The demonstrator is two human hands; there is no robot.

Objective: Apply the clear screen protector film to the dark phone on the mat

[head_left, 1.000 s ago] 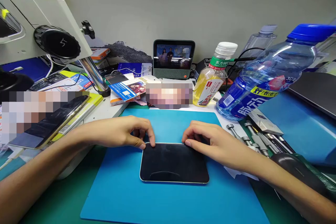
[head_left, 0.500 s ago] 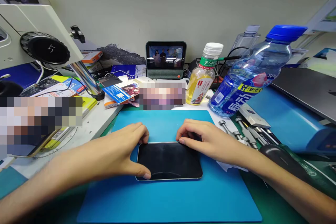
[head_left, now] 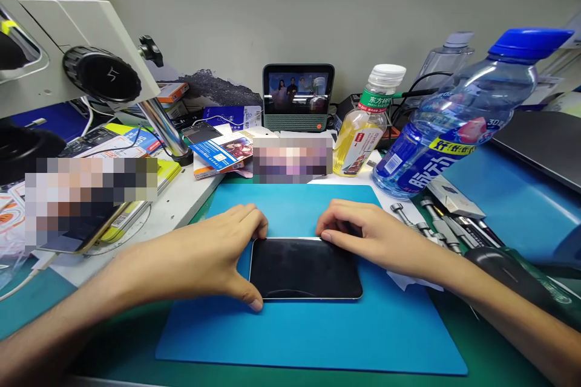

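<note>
A black smartphone (head_left: 306,268) lies screen up across the blue work mat (head_left: 313,332). My left hand (head_left: 213,254) clasps its left end, thumb on the near left corner and fingers on the far left corner. My right hand (head_left: 367,236) rests by the far right edge, fingers curled, with a fingertip pressed on the phone's top edge.
A white microscope (head_left: 77,54) on a steel post stands at the left over a white base with a second phone (head_left: 86,227). Behind the mat are a small video screen (head_left: 298,98), a yellow liquid bottle (head_left: 365,127) and a big blue-capped bottle (head_left: 458,121). Metal tools (head_left: 436,230) lie right.
My left hand has moved from pinching the far left corner to spanning the phone's left end, thumb now at the near corner. The right hand has stayed at the far edge.
</note>
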